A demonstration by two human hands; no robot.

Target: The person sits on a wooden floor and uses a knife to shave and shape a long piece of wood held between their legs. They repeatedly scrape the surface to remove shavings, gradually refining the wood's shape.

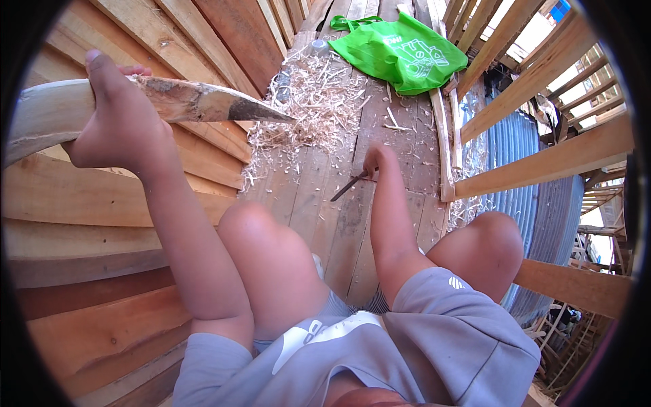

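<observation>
My left hand [122, 125] is closed round a long, pale piece of wood [183, 100] at the upper left. The wood is curved, partly rough and brownish on its side, and tapers to a dark point at its right end. My right hand [377, 160], lower and near the middle over the floor, grips a thin dark tool [349, 186]. The tool looks like a narrow blade or bar and slants down to the left, well apart from the wood. The fingers of the right hand are mostly hidden by its wrist.
Wood shavings [319, 108] heap on the plank floor [308, 193], with a clear jar or bottle [317, 47] among them. A bright green bag [400, 54] lies at the far end. Stacked boards [115, 197] line my left; a slatted wooden railing [542, 163] and corrugated metal [513, 146] flank my right.
</observation>
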